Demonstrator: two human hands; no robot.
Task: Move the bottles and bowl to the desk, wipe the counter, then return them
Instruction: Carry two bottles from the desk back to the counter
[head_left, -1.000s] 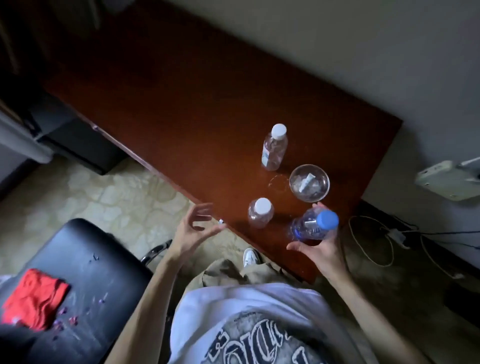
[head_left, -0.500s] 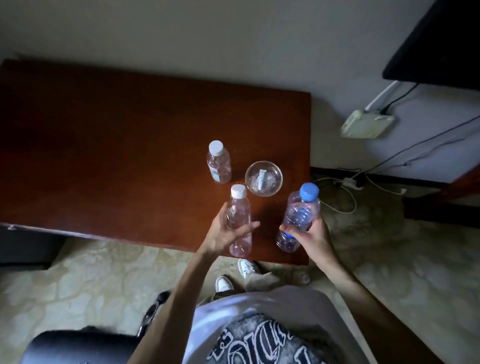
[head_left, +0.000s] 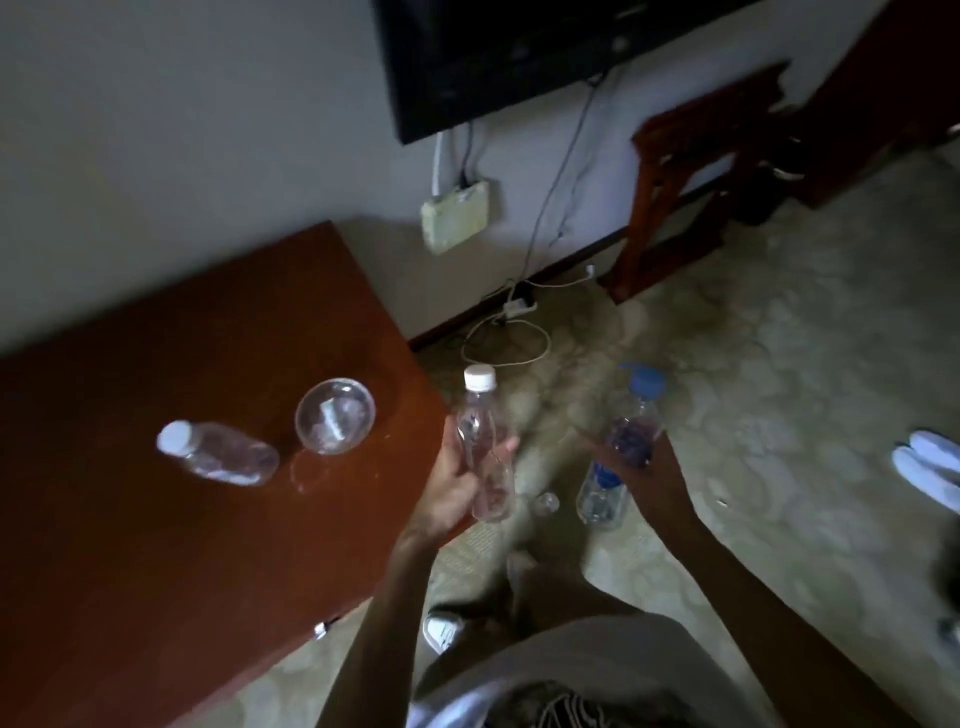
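Clear white-capped bottle (head_left: 480, 447) gripped in left hand (head_left: 454, 486); right hand (head_left: 641, 470) curled round blue-capped bottle (head_left: 621, 452), both off desk (head_left: 156, 519).

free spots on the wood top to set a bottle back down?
The wood top is bare across its whole near half, below the white-cap bottle, and along the wall side above the bowl. Crowded: the bottle and bowl stand close together near the right edge, with a wet ring beside them.
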